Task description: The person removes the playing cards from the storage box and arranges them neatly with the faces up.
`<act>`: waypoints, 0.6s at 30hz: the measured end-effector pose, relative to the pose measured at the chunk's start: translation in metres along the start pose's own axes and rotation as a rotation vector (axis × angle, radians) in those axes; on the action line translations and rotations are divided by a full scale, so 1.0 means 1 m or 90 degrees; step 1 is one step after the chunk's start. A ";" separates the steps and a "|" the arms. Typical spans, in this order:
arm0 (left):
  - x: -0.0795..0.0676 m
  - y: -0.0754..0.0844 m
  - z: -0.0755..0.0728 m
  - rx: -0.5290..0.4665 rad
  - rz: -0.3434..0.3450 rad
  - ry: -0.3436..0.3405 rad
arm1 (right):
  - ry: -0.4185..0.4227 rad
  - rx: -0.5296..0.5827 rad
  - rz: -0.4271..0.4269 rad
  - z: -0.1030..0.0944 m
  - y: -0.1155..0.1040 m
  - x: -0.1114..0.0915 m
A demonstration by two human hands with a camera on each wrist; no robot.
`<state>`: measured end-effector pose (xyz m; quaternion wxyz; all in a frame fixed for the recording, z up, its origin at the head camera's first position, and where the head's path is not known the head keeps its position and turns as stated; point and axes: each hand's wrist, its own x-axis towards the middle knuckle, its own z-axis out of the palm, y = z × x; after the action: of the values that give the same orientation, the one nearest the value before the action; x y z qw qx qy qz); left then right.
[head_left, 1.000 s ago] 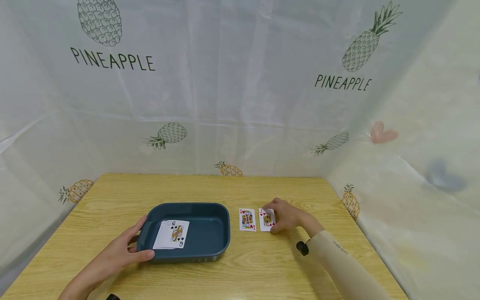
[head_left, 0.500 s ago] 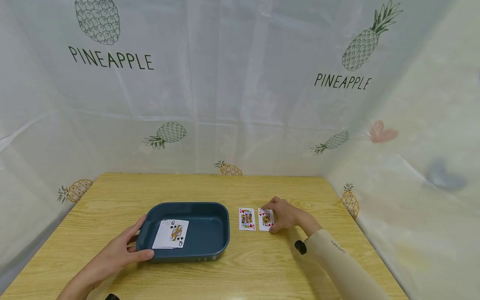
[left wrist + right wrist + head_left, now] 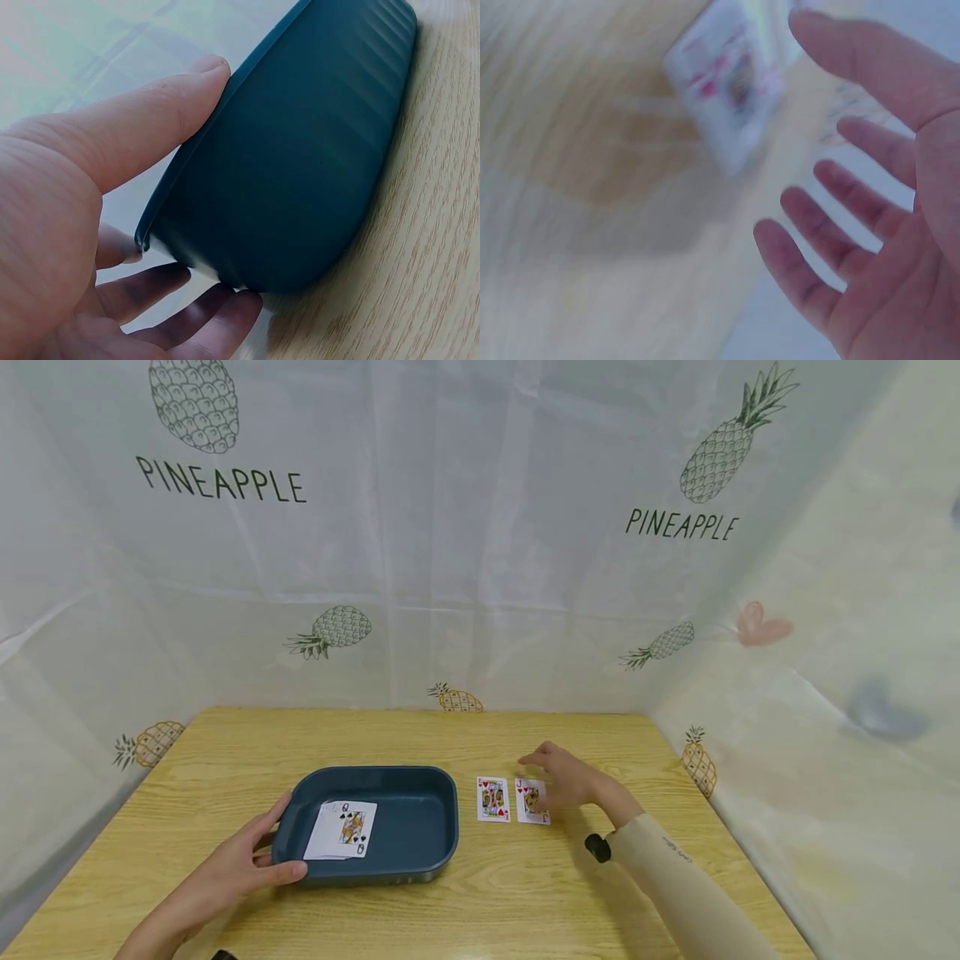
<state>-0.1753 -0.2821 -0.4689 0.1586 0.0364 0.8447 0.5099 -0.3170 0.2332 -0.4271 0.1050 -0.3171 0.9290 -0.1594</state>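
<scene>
My left hand (image 3: 247, 860) grips the left end of a dark blue rectangular tray (image 3: 420, 818); in the left wrist view the thumb lies along the rim, fingers at the outer wall. Inside the tray, at its left, lies a small pile of playing cards with a queen of spades (image 3: 352, 828) on top. To the right of the tray, the king of hearts (image 3: 492, 799) and the jack of hearts (image 3: 529, 797) lie side by side, face up. Over the jack's right edge hovers my right hand (image 3: 573, 781), its fingers (image 3: 840, 176) spread and holding nothing.
Beneath everything is a wood-grain table (image 3: 510, 893). A pale curtain (image 3: 480, 560) printed with pineapples encloses the back and sides. A black round piece (image 3: 597, 847) sits at the right wrist.
My right hand has raised its fingers off the jack of hearts, which stays flat beside the king. The left hand and tray keep their place.
</scene>
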 end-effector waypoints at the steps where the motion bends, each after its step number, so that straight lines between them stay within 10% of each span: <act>1: 0.000 0.000 0.000 -0.003 -0.003 0.000 | 0.011 -0.001 -0.008 -0.003 -0.006 0.001; 18: 0.000 -0.002 0.001 -0.009 0.011 0.000 | 0.043 0.054 -0.096 0.000 -0.146 0.044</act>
<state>-0.1747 -0.2826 -0.4710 0.1546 0.0428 0.8409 0.5169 -0.2695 0.0966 -0.3779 0.0748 -0.3760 0.8978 -0.2166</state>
